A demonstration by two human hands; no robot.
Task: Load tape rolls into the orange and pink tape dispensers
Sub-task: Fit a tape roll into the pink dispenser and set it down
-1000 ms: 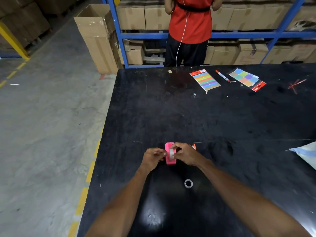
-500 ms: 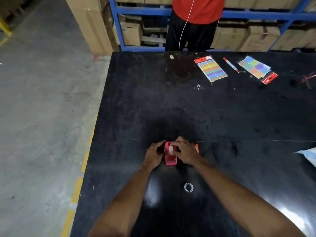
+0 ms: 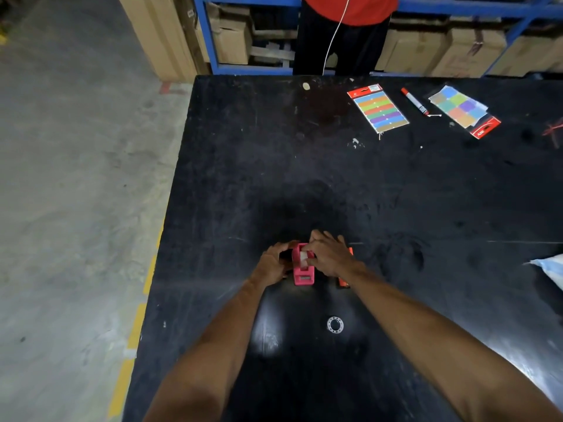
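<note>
Pink tape dispenser (image 3: 303,271) stands on the black table (image 3: 396,193), near its front-left area. Left hand (image 3: 272,263) grips its left side. Right hand (image 3: 330,257) pinches the tape roll (image 3: 304,257) seated inside. Orange dispenser (image 3: 345,281) sits just beside, mostly hidden.

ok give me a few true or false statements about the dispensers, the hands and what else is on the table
1. Both hands, left hand and right hand, are on the pink dispenser. True.
2. The orange dispenser lies left of the pink one. False: it lies right of it, mostly hidden under the right hand.
3. A small white ring lies on the table nearer the person than the dispensers. True.
4. The marker lies beside the ring. False: it lies at the far edge, between the two sticker sheets.
</note>
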